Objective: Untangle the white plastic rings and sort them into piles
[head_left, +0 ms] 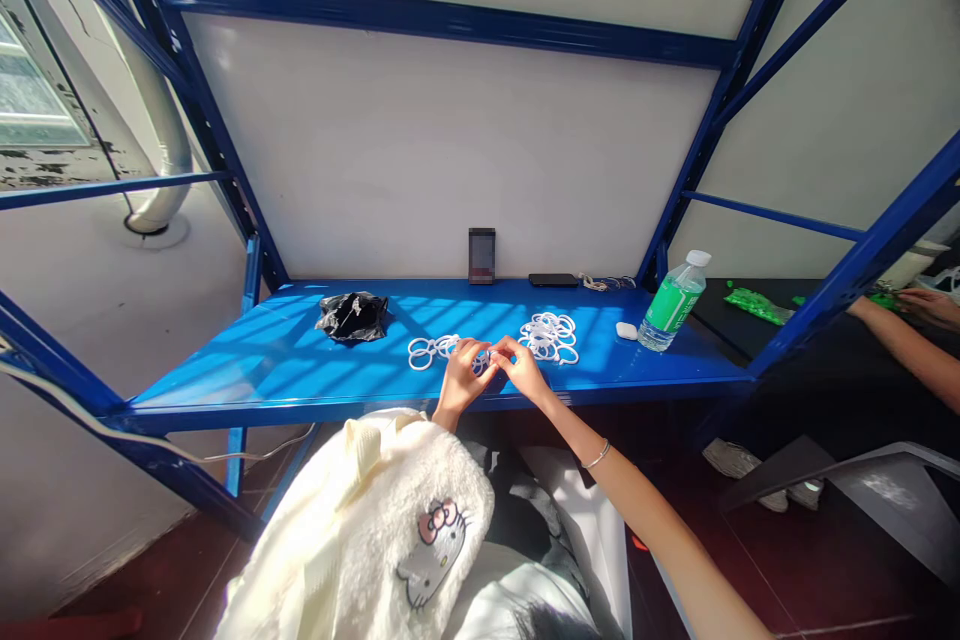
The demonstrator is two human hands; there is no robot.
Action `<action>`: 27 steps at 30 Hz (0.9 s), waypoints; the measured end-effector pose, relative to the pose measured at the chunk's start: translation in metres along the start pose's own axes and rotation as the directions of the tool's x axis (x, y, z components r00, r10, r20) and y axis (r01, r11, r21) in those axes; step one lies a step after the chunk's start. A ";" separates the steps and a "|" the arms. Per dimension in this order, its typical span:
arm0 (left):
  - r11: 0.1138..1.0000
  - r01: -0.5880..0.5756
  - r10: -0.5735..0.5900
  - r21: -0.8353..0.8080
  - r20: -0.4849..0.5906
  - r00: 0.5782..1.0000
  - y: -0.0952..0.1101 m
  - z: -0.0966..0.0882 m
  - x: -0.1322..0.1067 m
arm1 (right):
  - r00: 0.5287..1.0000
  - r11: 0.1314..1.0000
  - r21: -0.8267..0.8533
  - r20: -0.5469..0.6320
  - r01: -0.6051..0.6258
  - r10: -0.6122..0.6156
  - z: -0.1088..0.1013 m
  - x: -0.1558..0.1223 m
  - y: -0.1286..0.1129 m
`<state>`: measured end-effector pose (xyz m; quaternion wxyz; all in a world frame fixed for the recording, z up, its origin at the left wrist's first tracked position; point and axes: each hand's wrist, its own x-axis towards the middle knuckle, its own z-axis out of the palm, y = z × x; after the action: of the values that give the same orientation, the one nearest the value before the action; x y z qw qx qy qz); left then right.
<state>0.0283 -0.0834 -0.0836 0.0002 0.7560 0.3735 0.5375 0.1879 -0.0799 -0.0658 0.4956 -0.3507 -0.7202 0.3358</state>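
Observation:
Over the front of the blue table [247, 370], my left hand [463, 375] and my right hand [521, 370] meet fingertip to fingertip. Both pinch a small white ring, mostly hidden behind the fingers. White rings [421, 354] lie on the table just left of my left hand, some overlapping. A larger loose pile of white rings [550, 335] sits right behind my right hand. Whether the pinched ring is linked to others I cannot tell.
A crumpled black plastic bag [352, 316] lies at the left. At the back are an upright dark device [481, 255], a black phone [553, 280] and a cable [600, 283]. A water bottle [673, 302] and white case [626, 331] stand right. Another person's arm [911, 345] is far right.

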 end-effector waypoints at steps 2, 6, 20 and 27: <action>1.000 -0.008 0.008 0.010 0.009 1.000 -0.001 0.000 0.000 | 1.000 1.000 -0.011 -0.002 0.005 -0.005 0.000 0.000 0.000; 1.000 -0.023 0.023 0.021 0.022 1.000 -0.001 0.000 0.000 | 1.000 1.000 -0.021 -0.006 0.013 -0.013 0.000 0.000 -0.001; 0.996 0.083 -0.086 -0.044 -0.050 0.995 0.001 -0.004 -0.001 | 0.999 0.998 0.036 -0.028 0.044 -0.043 0.002 0.002 0.000; 0.977 0.211 -0.200 0.015 -0.254 0.946 -0.006 -0.003 -0.005 | 0.974 0.958 -0.243 -0.128 0.154 -0.189 0.001 0.000 -0.005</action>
<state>0.0219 -0.0832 -0.0884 -0.0067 0.6389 0.4582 0.6179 0.1858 -0.0828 -0.0621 0.5313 -0.3665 -0.7428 0.1779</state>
